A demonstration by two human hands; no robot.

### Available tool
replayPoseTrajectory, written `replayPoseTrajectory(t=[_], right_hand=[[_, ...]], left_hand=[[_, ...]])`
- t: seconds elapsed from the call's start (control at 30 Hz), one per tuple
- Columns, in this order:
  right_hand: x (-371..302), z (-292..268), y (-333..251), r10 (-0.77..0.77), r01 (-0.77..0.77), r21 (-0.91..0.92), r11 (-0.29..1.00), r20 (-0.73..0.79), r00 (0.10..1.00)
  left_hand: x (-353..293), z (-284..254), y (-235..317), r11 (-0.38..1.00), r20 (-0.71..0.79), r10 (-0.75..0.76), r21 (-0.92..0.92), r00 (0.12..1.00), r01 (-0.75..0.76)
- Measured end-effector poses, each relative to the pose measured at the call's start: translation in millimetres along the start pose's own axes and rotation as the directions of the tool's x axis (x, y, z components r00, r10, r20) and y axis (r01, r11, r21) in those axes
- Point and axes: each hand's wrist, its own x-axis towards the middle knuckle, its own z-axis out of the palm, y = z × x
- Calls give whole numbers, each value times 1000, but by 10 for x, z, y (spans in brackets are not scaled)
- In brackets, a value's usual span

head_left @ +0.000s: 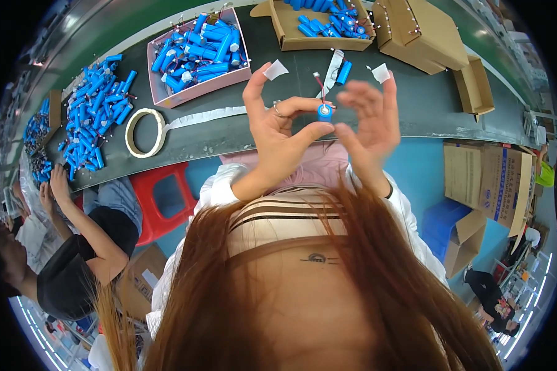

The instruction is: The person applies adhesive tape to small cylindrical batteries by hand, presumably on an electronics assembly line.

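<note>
My left hand (272, 133) pinches a blue cylindrical battery (325, 114) between thumb and fingers, its pale end facing up. A thin red and dark wire (319, 86) rises from it to a small white connector. A torn piece of white tape (276, 70) clings to my raised left fingertip. Close beside the battery is my right hand (370, 133), fingers apart and partly blurred; whether its thumb touches the battery I cannot tell. Another white tape piece (381, 73) sticks to its raised fingertip. Just beyond my hands, a second blue battery (344, 73) lies by a tape strip (333, 69).
On the dark bench, a tape roll (130, 137) trails a strip rightward. Batteries fill a pink box (204, 85) and a cardboard tray (328, 44); more lie heaped (99, 111) at left. Cardboard boxes (418, 37) stand far right. A co-worker (74, 266) sits left, near a red stool (148, 204).
</note>
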Motion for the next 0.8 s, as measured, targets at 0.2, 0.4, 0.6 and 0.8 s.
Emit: replayPoseTrajectory(t=[0.2, 0.4, 0.6, 0.8], right_hand=[[15, -95, -161, 62, -55, 84, 995, -89, 994], [102, 19, -453, 225, -224, 92, 970, 9, 974], [96, 163, -520, 461, -447, 328, 832, 41, 887], [127, 288, -587, 495, -491, 420, 763, 109, 862]], left_hand=[[-8, -15, 161, 908, 68, 250, 331, 966, -258], [-51, -58, 58, 661, 135, 575, 504, 807, -556], [-21, -62, 62, 470, 160, 726, 595, 669, -652], [-87, -99, 102, 366, 240, 724, 661, 647, -655]])
